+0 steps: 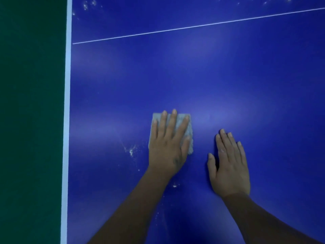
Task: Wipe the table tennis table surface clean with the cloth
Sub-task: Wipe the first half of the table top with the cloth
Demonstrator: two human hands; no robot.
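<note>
Flat on the blue counter (pixel 228 76), fingers straight, the right hand (pixel 228 166) is rested, holding nothing. Just left, the grey cloth (pixel 188 132) is pressed down by the left hand (pixel 168 147), fingers spread. White crumbs (pixel 131 151) are scattered left of it.

The table tennis table (pixel 193 76) was deep blue, with paler bluish sheen in soft patches across it. A white band (pixel 67 103) edged its left side, and a thin white line (pixel 198 25) slanted across its far part. Left of the table, the floor (pixel 31 120) was dark green. The cloth (pixel 189 132) on the table was pale grey-white and mottled. White specks (pixel 131 152) dotted the blue just left of the cloth, and more white flecks (pixel 89 4) were scattered beyond the thin line.
</note>
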